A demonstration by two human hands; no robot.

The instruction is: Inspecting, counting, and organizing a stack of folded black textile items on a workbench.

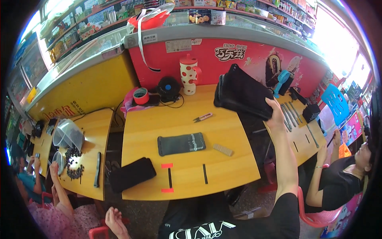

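My right hand [275, 115] is raised over the table's right side, fingers closed on the edge of a stack of flat black fabric pieces [244, 93]. That stack hangs tilted above the far right corner. Off the near left edge, my left hand [114, 220] is held low with loosely bent fingers and nothing visible in it. Nearest to it, a folded black cloth [133, 175] overhangs the table's left edge. A dark grey fabric piece with pale lettering [182, 143] lies flat mid-table, between thread snips [203, 117] and a small beige ribbed block [223, 150].
Along the back of the wooden table [230, 171] stand a dotted tumbler [189, 74], a small black fan [168, 88] and a red tape roll [140, 95]. People sit at side tables; the left one bears a tipped clear tub [68, 134] and small dark pieces [75, 163].
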